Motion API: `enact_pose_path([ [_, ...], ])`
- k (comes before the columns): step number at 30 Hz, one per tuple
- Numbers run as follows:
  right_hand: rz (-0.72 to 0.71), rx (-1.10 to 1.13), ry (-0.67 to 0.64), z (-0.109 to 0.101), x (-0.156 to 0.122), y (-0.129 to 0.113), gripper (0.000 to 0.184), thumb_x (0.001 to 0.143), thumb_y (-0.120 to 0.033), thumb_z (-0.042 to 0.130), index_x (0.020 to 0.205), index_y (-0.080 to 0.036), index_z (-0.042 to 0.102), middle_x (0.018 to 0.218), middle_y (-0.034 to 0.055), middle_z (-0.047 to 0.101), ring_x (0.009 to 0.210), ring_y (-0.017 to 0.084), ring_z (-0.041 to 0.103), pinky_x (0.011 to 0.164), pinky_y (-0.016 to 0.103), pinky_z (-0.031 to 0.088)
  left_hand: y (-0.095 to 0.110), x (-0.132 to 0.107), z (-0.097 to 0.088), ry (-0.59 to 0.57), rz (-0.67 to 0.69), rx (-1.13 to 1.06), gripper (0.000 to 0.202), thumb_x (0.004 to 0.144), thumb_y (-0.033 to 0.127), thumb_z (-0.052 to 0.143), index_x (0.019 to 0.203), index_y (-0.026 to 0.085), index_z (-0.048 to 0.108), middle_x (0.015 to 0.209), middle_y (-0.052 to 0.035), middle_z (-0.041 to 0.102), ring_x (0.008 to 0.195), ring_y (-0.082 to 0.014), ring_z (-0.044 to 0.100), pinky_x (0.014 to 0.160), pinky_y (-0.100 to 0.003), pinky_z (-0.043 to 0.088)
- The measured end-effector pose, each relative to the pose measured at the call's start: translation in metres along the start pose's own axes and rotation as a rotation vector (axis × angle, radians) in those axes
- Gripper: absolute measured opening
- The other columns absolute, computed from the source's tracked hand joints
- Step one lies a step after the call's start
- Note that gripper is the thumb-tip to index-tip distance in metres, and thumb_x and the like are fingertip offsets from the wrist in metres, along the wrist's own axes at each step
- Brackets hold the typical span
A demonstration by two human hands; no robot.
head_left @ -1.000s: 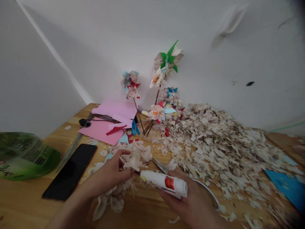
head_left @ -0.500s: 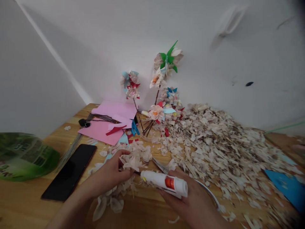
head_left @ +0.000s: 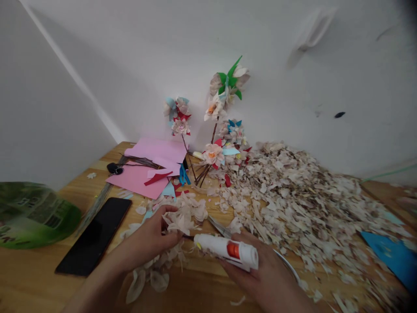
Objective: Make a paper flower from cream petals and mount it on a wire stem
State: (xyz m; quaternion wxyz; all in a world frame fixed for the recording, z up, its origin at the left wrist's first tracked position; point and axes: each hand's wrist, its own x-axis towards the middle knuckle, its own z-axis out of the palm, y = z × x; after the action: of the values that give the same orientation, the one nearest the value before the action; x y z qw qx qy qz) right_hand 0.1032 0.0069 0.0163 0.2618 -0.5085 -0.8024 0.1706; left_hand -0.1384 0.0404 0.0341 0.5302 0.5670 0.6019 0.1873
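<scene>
My left hand (head_left: pixel 159 232) is closed around the base of a handmade flower (head_left: pixel 180 221) of pale, papery petals. A thin dark stem shows between this hand and the right one. In my right hand (head_left: pixel 257 269) is a white tube (head_left: pixel 216 247) with an orange-red patch, lying almost level, its left end close to the stem. The fingertips under the tube are partly hidden. Metal scissor blades (head_left: pixel 220 227) lie on the table just behind the tube. Loose pale petals (head_left: pixel 159 280) lie beneath and around my left hand.
Finished flowers (head_left: pixel 213 154) on brown stems lean on the wall. A heap of dried petals (head_left: pixel 293 195) covers the table's right side. Pink paper (head_left: pixel 143 178), a black phone (head_left: pixel 96 234) and a green plastic bag (head_left: pixel 39 217) are leftward; blue paper (head_left: pixel 391 256) is far right.
The white tube and my right hand have shifted very slightly to the right. My left hand keeps its grip on the flower.
</scene>
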Motion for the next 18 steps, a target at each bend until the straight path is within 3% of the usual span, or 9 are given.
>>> enact_pose_path([
  [10, 0.024, 0.000, -0.030, -0.0032, 0.0005, 0.0008, 0.003, 0.074, -0.022, 0.058, 0.076, -0.024, 0.057, 0.070, -0.0009, 0.062, 0.062, 0.017, 0.059, 0.057, 0.026, 0.043, 0.0029, -0.0004, 0.0012, -0.010, -0.008, -0.021, 0.057, 0.070, 0.037, 0.059, 0.119, 0.020, 0.035, 0.065, 0.0072, 0.046, 0.058, -0.0144, 0.043, 0.054, -0.026, 0.032],
  [18, -0.004, -0.011, -0.023, -0.0024, 0.0040, -0.0059, 0.006, 0.073, -0.019, 0.057, 0.070, -0.023, 0.054, 0.065, -0.0023, 0.059, 0.061, 0.016, 0.059, 0.050, 0.022, 0.039, 0.0046, 0.0000, 0.0016, 0.004, -0.002, 0.020, 0.056, 0.070, 0.037, 0.058, 0.118, 0.020, 0.036, 0.063, 0.0076, 0.044, 0.057, -0.0143, 0.041, 0.054, -0.026, 0.031],
])
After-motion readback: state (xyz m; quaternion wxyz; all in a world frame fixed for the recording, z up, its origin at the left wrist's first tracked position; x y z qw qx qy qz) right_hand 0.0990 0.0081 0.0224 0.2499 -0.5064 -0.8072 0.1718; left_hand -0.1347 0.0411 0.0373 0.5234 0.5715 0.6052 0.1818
